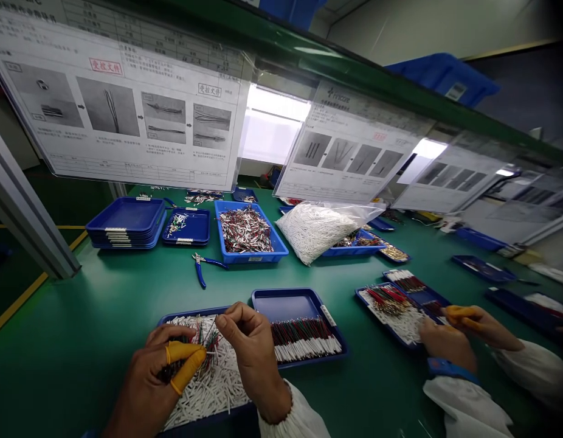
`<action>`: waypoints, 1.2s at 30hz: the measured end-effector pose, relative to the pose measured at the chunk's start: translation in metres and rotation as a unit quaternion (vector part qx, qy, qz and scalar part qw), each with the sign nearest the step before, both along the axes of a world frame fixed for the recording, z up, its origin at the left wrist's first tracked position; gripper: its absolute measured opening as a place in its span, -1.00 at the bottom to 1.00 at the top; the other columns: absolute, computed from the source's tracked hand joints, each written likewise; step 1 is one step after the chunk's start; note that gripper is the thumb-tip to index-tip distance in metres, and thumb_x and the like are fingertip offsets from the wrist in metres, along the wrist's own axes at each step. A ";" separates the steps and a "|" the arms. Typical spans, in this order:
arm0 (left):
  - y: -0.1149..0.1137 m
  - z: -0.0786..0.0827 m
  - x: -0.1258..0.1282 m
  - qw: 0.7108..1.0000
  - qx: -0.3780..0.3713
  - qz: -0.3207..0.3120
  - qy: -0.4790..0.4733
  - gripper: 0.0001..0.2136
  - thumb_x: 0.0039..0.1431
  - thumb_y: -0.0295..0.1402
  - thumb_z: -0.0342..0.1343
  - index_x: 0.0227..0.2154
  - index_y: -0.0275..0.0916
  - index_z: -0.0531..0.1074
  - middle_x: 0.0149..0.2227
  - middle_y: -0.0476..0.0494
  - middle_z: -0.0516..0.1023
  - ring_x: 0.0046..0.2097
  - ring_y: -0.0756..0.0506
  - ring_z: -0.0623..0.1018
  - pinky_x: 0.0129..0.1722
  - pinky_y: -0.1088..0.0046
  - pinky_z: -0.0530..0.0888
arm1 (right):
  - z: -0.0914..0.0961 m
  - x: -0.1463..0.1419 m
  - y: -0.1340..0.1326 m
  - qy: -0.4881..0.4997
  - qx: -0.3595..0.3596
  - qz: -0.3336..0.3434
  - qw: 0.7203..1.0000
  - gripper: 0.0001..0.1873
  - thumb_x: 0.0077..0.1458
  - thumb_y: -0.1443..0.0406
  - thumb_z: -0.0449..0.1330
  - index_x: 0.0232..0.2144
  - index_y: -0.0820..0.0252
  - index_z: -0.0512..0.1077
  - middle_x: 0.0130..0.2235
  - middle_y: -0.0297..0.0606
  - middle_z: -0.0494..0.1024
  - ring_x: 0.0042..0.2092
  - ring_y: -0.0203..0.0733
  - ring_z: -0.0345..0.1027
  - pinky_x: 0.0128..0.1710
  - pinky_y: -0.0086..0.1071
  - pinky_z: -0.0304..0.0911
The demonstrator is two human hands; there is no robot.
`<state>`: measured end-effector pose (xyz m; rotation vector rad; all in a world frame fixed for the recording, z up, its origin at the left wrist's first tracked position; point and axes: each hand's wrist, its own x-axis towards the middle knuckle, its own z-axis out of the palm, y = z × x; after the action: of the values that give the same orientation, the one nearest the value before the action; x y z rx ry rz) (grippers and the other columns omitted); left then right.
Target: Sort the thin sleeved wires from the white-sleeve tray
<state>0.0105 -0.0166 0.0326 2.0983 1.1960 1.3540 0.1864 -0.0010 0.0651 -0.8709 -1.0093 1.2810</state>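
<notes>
Yellow finger cots cover the thumb and index finger of my left hand (160, 371), which pinches a small white tube (211, 353) at the fingertips. A bundle of thin red, green and black wires (207, 337) lies by that hand, partly hidden under the fingers. My right hand (252, 347) is closed, thumb against index finger, on what looks like a thin dark wire end. Both hands are over a blue tray (172, 317) filled with loose white tubes (233, 380). Just right of them, a second blue tray (286, 298) holds a row of wires with white tubes on their ends (309, 347).
Blue-handled cutters (200, 271) lie behind the trays. Farther back are stacked blue trays (126, 216), a bin of wire pieces (249, 258) and a bag of white tubes (315, 228). Instruction sheets (126, 140) hang above. At right, a co-worker's hands (450, 344) work over another tray (386, 328).
</notes>
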 end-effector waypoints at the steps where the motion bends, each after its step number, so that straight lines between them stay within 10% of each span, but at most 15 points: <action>1: 0.000 0.000 0.000 1.000 0.002 0.001 0.000 -0.91 0.19 -0.24 0.25 -0.33 -0.04 0.65 -0.25 -0.10 0.63 -0.18 -0.10 0.64 -0.22 0.44 0.62 | -0.001 0.000 0.000 0.007 -0.005 -0.002 1.000 -0.65 -0.02 0.19 0.46 -0.59 0.20 0.40 -0.52 -0.45 0.32 -0.44 -0.34 0.10 -0.39 -0.41 0.10; 7: 0.000 -0.001 0.000 1.000 0.003 0.006 0.015 -0.91 0.18 -0.23 0.26 -0.33 -0.05 0.65 -0.24 -0.13 0.64 -0.17 -0.12 0.64 -0.22 0.41 0.62 | -0.004 0.002 0.004 0.027 -0.037 0.026 0.999 -0.70 -0.08 0.18 0.50 -0.28 0.17 0.61 -0.36 -0.32 0.53 -0.29 -0.24 0.34 -0.25 -0.37 0.24; 17: 0.001 -0.001 -0.003 1.000 -0.003 0.006 0.025 -0.90 0.17 -0.22 0.26 -0.36 -0.05 0.65 -0.25 -0.13 0.65 -0.15 -0.15 0.64 -0.19 0.35 0.63 | -0.004 0.006 0.006 0.053 -0.027 -0.021 0.998 -0.69 -0.01 0.17 0.45 -0.52 0.16 0.42 -0.47 -0.43 0.38 -0.38 -0.28 0.21 -0.27 -0.35 0.20; 21: 0.002 -0.002 -0.005 0.999 -0.019 0.042 0.007 -0.88 0.15 -0.19 0.26 -0.35 -0.04 0.66 -0.24 -0.11 0.66 -0.16 -0.14 0.65 -0.22 0.39 0.64 | -0.001 0.034 0.013 -0.116 0.008 -0.042 0.992 -0.72 0.12 0.11 0.33 -0.49 0.16 0.46 -0.48 -0.39 0.41 -0.38 -0.24 0.25 -0.30 -0.33 0.18; 30: 0.003 0.000 -0.004 0.998 -0.046 0.049 -0.015 -0.86 0.12 -0.19 0.27 -0.41 -0.10 0.66 -0.26 -0.14 0.66 -0.18 -0.14 0.66 -0.25 0.43 0.64 | -0.015 0.045 0.020 -0.655 0.091 0.067 0.747 -0.85 0.10 0.42 0.33 -0.28 0.13 0.65 -0.20 -0.17 0.66 -0.14 -0.02 0.46 -0.10 -0.26 0.19; 33: 0.002 -0.002 -0.004 0.998 -0.046 0.048 -0.010 -0.86 0.13 -0.19 0.27 -0.39 -0.10 0.66 -0.26 -0.14 0.66 -0.17 -0.15 0.65 -0.21 0.40 0.64 | -0.021 0.036 0.021 -0.684 0.088 0.053 0.722 -0.89 0.12 0.39 0.32 -0.32 0.12 0.66 -0.22 -0.17 0.66 -0.13 0.00 0.45 -0.11 -0.24 0.19; 36: 0.002 -0.002 -0.005 0.998 -0.041 0.045 -0.009 -0.88 0.13 -0.21 0.27 -0.36 -0.09 0.66 -0.25 -0.13 0.66 -0.15 -0.15 0.65 -0.19 0.39 0.63 | -0.024 0.038 0.021 -0.650 0.097 0.042 0.753 -0.85 0.12 0.42 0.30 -0.38 0.08 0.66 -0.29 -0.22 0.66 -0.19 -0.05 0.45 -0.12 -0.25 0.19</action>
<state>0.0059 -0.0145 0.0302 1.9939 1.3304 1.3347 0.2244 0.0202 0.0415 -1.5954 -2.2244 0.4369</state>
